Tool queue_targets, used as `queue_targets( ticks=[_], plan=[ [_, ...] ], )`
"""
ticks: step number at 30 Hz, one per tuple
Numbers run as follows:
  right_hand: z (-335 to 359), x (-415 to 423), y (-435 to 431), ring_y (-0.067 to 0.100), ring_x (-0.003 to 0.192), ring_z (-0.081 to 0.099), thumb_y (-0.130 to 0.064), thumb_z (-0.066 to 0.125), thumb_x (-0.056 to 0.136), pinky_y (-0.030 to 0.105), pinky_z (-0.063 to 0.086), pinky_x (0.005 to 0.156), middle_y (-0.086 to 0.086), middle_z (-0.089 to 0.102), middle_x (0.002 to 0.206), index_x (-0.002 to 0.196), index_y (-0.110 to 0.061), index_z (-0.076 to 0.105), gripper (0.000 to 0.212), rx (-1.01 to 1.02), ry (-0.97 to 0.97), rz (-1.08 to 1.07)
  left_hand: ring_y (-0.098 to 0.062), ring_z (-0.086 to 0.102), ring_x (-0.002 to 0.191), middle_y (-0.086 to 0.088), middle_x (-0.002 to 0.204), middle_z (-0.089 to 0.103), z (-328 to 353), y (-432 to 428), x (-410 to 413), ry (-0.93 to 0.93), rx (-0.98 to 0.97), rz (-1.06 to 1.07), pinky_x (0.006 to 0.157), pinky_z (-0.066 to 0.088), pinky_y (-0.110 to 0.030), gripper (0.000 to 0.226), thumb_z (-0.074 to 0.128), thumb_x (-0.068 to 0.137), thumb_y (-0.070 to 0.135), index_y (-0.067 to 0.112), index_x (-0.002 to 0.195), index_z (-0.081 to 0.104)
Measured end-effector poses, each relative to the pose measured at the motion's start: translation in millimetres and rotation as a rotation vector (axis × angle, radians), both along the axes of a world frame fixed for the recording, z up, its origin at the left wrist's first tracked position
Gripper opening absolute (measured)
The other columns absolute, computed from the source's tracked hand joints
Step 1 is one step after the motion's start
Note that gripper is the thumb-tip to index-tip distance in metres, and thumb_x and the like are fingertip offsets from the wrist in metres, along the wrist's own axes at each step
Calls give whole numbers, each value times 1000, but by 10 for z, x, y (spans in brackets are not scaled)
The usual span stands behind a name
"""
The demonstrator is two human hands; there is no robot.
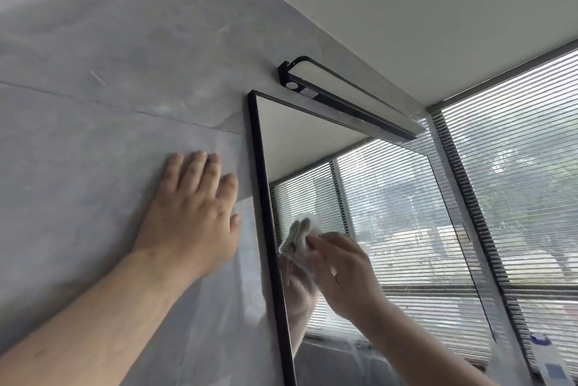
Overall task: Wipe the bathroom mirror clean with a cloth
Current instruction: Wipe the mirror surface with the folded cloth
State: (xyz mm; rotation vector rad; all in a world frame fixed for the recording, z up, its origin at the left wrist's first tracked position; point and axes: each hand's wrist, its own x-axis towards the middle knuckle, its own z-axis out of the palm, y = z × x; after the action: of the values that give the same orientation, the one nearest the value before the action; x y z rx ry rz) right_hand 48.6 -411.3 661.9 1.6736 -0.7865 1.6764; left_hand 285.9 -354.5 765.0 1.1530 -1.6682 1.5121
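Evidently mid-wipe: on the grey marbled tile wall [93,72] hangs the black-framed rectangular mirror [391,229]. The left hand [190,213] rests flat on the tile, its fingers straight and slightly apart. Near the mirror's left edge, the right hand [341,270] presses the crumpled white cloth [297,234] to the glass under near-straight fingers held together. The next stroke probably calls for steady pressure toward the right edge.

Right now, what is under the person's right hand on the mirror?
A crumpled white cloth, pressed against the mirror glass by the right hand. Its upper part sticks out past the fingertips; the rest, and the glass beneath it, are covered.
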Motion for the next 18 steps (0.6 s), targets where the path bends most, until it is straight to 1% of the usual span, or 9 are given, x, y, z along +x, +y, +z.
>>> queue_targets(
  ticks=[1,3,5,7,10,12,15,16,18],
  plan=[
    [-33,-60,-97,11,83,62,-34,50,100,26,54,73,-2,68,100,112,-9,73,36,-80,99,-13,-49,44,130,-34,136,51,-24,-21,-3,-18,-8,28,113,22,-64,66,38,80,39,-3,126,61],
    [-23,-123,-233,14,83,63,-26,51,101,25,54,72,3,65,101,115,-9,68,28,-173,189,5,-51,40,133,-36,140,46,-55,-66,-33,-50,-27,90,114,16,-67,68,33,84,37,-6,132,55],
    [69,-72,-289,16,82,62,-28,50,103,25,54,70,5,63,100,117,-11,63,25,-202,201,43,-46,33,141,-33,149,36,-74,-102,-56,-82,-41,140,115,10,-68,72,24,88,38,-5,141,46],
    [203,-17,-327,11,81,61,-30,51,103,19,53,69,4,62,98,115,-10,65,28,-227,155,76,-38,20,149,-24,159,21,-86,-130,-53,-127,-52,174,116,6,-66,78,11,89,45,1,151,29],
    [546,-83,-392,-1,78,56,-26,61,97,8,45,69,-8,59,95,111,-15,72,20,-166,-149,44,-33,4,152,-19,164,3,-82,-131,-67,-173,-14,228,116,-1,-63,90,-8,82,54,4,156,4],
    [804,-245,-497,2,84,58,-27,63,96,13,41,71,-9,60,100,112,-24,71,18,-47,-372,33,-33,-6,152,-19,164,-8,-86,-130,-77,-193,-3,258,115,-6,-63,92,-15,78,57,4,153,-11],
    [1091,-508,-664,15,96,60,-27,60,97,22,36,75,-4,63,104,108,-22,66,14,29,-615,51,-33,-10,152,-19,163,-12,-82,-116,-81,-199,-14,255,115,-8,-64,90,-10,83,62,3,151,-17],
    [1145,-555,-687,16,99,59,-27,59,97,22,36,78,-2,62,106,109,-20,66,16,43,-662,66,-32,-11,152,-19,163,-13,-89,-108,-80,-201,-16,252,115,-8,-63,89,-5,87,63,4,151,-18],
    [1151,-536,-671,14,100,59,-29,58,98,24,40,82,-3,58,108,114,-19,69,22,60,-663,70,-32,-13,151,-19,163,-16,-94,-86,-97,-195,3,248,115,-9,-63,89,4,91,66,4,150,-20]
  ],
)
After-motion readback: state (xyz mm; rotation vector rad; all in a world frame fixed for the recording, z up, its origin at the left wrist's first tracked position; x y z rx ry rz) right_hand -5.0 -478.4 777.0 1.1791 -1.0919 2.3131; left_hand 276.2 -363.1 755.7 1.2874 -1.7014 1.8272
